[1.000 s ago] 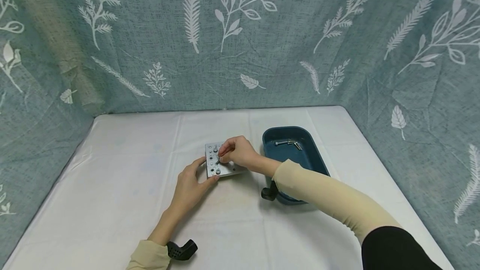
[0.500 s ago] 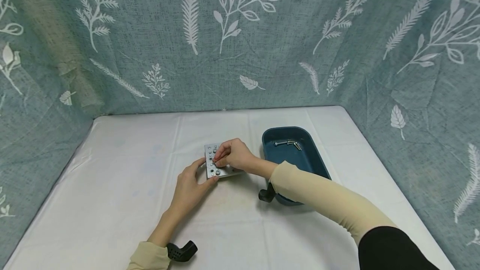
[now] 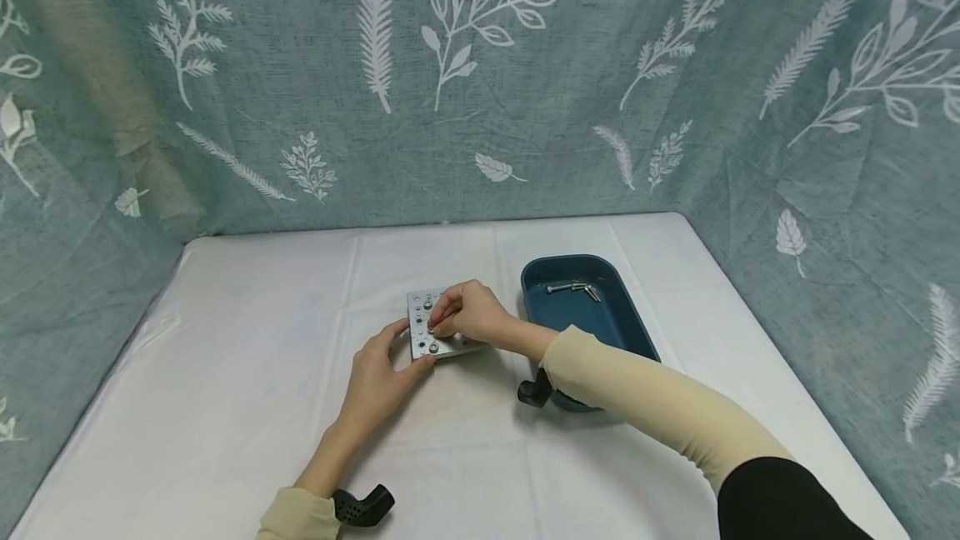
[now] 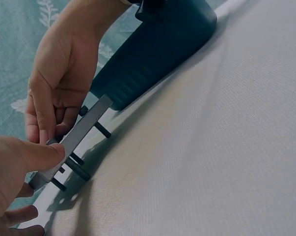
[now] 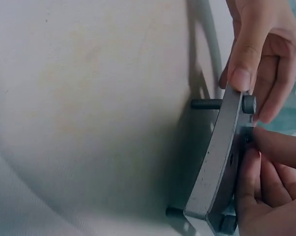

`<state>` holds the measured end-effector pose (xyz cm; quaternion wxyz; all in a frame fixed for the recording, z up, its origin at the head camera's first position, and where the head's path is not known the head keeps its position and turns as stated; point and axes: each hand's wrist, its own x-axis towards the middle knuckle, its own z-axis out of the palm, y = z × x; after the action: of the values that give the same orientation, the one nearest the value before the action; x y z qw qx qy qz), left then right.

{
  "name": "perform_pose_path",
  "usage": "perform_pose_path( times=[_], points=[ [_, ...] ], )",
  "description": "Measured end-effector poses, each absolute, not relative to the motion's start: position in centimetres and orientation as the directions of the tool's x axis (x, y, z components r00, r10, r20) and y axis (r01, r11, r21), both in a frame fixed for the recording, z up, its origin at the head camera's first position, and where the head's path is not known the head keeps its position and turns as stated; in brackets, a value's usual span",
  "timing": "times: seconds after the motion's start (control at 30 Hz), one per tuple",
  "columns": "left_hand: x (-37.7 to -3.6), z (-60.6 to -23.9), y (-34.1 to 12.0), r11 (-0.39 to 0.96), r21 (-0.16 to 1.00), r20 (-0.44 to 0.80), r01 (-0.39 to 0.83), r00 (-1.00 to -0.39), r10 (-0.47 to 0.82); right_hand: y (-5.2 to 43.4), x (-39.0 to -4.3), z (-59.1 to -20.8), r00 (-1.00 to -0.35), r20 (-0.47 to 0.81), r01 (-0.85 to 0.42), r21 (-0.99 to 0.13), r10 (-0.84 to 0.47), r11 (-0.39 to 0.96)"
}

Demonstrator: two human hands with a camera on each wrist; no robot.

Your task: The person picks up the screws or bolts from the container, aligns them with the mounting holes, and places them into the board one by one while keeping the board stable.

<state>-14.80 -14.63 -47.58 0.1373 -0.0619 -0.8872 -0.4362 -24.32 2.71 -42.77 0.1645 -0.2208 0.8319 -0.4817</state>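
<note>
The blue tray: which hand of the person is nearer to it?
Right. The right hand is over the plate, a short gap from the tray; the left hand grips the plate's end farther from it.

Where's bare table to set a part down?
Free: white cloth left of the left hand; strip between metal plate and curtain. Crowded: plate itself, with the right hand over it; gap to the blue tray, under the right wrist; tray's far end, holding screws.
</note>
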Motion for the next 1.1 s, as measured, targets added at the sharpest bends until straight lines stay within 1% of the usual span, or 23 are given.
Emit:
perform_pose_path(
  times=[0.2,0.3,0.43,0.53,0.63,0.73,0.93,1.1],
  points=[
    [-14.8,-47.7,-14.7,0.604,0.761,0.301,0.236,-0.954,-0.007,4.2,-24.8,-41.3,-0.851,-0.064,-0.183,-0.894,-0.521,0.410],
    [-14.7,-47.7,-14.6,0.616,0.756,0.291,0.220,-0.957,-0.015,6.2,-26.1,-39.7,-0.867,-0.024,-0.147,-0.942,-0.498,0.300],
    [-14.7,-47.6,-14.5,0.625,0.755,0.278,0.199,-0.960,-0.030,9.7,-28.7,-37.9,-0.905,0.055,-0.118,-0.985,-0.423,0.125],
    [-14.7,-47.5,-14.4,0.624,0.758,0.267,0.189,-0.963,-0.032,12.5,-30.5,-37.6,-0.928,0.056,-0.091,-0.993,-0.370,0.078],
    [-14.7,-47.4,-14.4,0.622,0.761,0.260,0.185,-0.965,-0.032,14.7,-31.4,-38.2,-0.941,0.007,-0.036,-0.996,-0.339,0.080],
    [-14.5,-47.4,-14.4,0.621,0.763,0.255,0.178,-0.966,-0.036,16.1,-31.5,-39.0,-0.948,-0.043,0.011,-0.995,-0.317,0.104],
    [-14.5,-47.4,-14.4,0.620,0.763,0.259,0.184,-0.965,-0.032,17.9,-31.0,-40.4,-0.946,-0.073,0.003,-0.976,-0.316,0.217],
    [-14.6,-47.5,-14.5,0.620,0.762,0.265,0.186,-0.964,-0.036,18.6,-30.8,-41.6,-0.938,-0.122,0.017,-0.951,-0.325,0.308]
  ],
)
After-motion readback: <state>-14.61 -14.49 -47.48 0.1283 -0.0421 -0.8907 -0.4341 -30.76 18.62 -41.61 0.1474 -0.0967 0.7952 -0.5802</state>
